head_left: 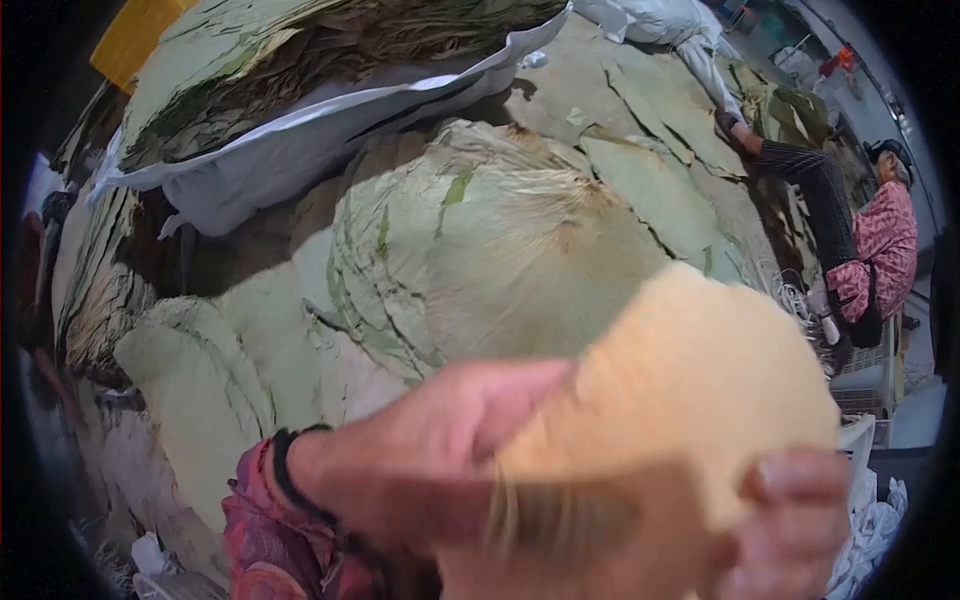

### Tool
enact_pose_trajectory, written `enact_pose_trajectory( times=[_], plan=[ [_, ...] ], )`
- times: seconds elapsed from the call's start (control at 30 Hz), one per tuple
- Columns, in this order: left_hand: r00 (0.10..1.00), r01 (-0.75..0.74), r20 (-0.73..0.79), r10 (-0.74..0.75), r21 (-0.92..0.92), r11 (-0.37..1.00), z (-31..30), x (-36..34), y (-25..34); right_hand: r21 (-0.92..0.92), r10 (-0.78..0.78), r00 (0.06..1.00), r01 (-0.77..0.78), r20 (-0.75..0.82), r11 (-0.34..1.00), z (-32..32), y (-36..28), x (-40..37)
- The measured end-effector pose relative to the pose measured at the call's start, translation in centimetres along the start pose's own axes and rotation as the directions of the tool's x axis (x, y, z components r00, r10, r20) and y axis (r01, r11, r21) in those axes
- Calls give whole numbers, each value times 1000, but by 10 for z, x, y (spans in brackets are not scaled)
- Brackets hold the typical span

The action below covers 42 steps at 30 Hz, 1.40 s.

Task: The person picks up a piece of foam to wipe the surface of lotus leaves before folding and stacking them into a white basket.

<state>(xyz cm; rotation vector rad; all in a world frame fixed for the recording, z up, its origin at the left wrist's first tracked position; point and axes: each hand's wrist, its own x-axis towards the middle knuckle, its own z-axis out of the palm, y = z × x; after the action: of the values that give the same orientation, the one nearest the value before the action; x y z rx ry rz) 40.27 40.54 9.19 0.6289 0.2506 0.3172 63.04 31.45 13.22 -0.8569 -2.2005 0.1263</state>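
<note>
A pale tan, leaf-like sheet [700,370] is held up close to the camera, blurred, with a rounded top edge. My left hand [430,440], with a dark band at the wrist and a pink patterned sleeve, grips its left side. At the lower right, my right hand [795,520] has its fingers curled over the sheet's edge. Behind the sheet lies a fanned stack of large grey-green dried leaves [500,250].
A large leaf bundle [330,70] on white cloth [230,190] stands at the upper left, by a yellow object [135,45]. More flat leaves [200,370] spread at the left. Another person [885,240] sits at the right near white strings [795,300].
</note>
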Motion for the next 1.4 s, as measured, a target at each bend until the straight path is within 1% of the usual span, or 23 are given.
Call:
enact_pose_trajectory(
  times=[0.07,0.17,0.3,0.33,0.43,0.53,0.6,0.67,0.73,0.8,0.87,0.9,0.93,1.0,1.03,1.07,1.13,1.17,1.2,1.27,1.3,1.33,1.4],
  plan=[
    [997,-83,-2,82,-31,996,-29,1,-15,20,15,1000,-15,-6,1000,19,18,-3],
    [991,-63,-116,65,18,998,-72,-2,-38,76,26,995,-34,96,997,50,46,-8],
    [950,-221,-237,204,-48,974,-136,-18,-83,91,32,994,-41,102,995,88,61,-25],
    [929,-279,-274,247,-86,956,-153,-25,-91,24,47,995,-49,89,998,94,60,-28],
    [833,-416,-418,363,-39,908,-204,-61,-100,-19,122,989,-121,84,993,93,57,-32],
    [626,-567,-639,448,22,823,-270,-100,-107,33,232,968,-236,92,971,88,65,-49],
    [439,-625,-802,405,52,779,-330,-129,-112,168,457,862,-495,219,853,82,73,-77],
    [391,-596,-808,441,143,790,-366,-149,-107,201,606,781,-624,150,755,84,79,-104],
    [422,-526,-745,516,263,809,-432,-186,-118,338,831,516,-835,209,434,83,88,-128],
    [516,-519,-718,467,172,837,-473,-214,-122,388,884,432,-857,181,339,83,94,-144],
    [343,-603,-852,395,122,788,-465,-196,-115,265,889,311,-937,337,227,80,99,-161],
    [305,-608,-869,390,137,782,-468,-193,-117,232,869,256,-958,423,169,80,100,-169],
    [327,-597,-864,383,126,792,-471,-190,-119,232,881,241,-960,407,156,81,100,-176],
    [349,-490,-855,382,181,853,-483,-193,-127,63,799,244,-966,549,252,85,102,-190],
    [303,-442,-889,344,189,877,-493,-195,-131,72,780,286,-952,557,298,88,103,-201],
    [315,-435,-886,342,186,881,-497,-192,-138,72,787,281,-954,549,290,89,102,-204],
    [306,-398,-803,511,380,835,-504,-188,-147,88,775,280,-956,567,281,89,102,-205],
    [321,-312,-777,542,454,835,-514,-194,-154,95,779,286,-955,557,283,87,102,-206],
    [326,-418,-847,419,269,868,-482,-183,-143,106,782,314,-946,539,307,86,101,-208],
    [367,-115,-703,609,615,780,-522,-215,-158,132,781,364,-928,507,347,85,107,-207],
    [258,-419,-903,344,216,882,-479,-197,-142,140,786,355,-933,506,331,84,107,-206],
    [154,-461,-944,293,194,866,-455,-188,-137,149,792,345,-938,503,314,82,106,-208],
    [152,-602,-967,206,75,795,-464,-203,-140,145,800,357,-933,482,329,80,106,-211]
  ],
)
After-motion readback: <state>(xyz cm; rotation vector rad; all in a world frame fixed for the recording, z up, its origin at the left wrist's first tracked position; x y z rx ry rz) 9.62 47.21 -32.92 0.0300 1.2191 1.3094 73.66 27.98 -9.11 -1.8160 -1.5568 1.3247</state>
